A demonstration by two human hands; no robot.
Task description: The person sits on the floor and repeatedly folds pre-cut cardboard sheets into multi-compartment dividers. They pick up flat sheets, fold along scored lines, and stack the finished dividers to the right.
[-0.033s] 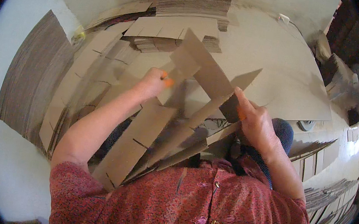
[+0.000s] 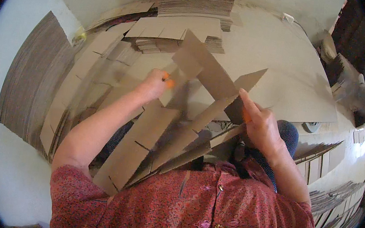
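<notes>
My left hand (image 2: pixel 155 86) is closed, with orange covers on its fingertips. Its fingers meet the blurred edge of a light cardboard strip (image 2: pixel 187 63). My right hand (image 2: pixel 262 125) grips crossed cardboard strips (image 2: pixel 216 77) where they meet, thumb on top and an orange cover on a finger below. These strips stand on edge at angles to each other. More slotted cardboard strips (image 2: pixel 131 151) slant from my body up between my forearms, over my lap. My right fingers are partly hidden behind the cardboard.
A tall cardboard stack (image 2: pixel 195 0) stands at the back, with a lower pile of slotted sheets (image 2: pixel 170 27) before it. Leaning stacks (image 2: pixel 36 75) line the left side. A pale board (image 2: pixel 282 67) spreads ahead. Slotted cardboard bundles (image 2: pixel 333 212) sit at lower right.
Almost nothing differs; the crossed cardboard strips have shifted very slightly, and both hands keep their places.
</notes>
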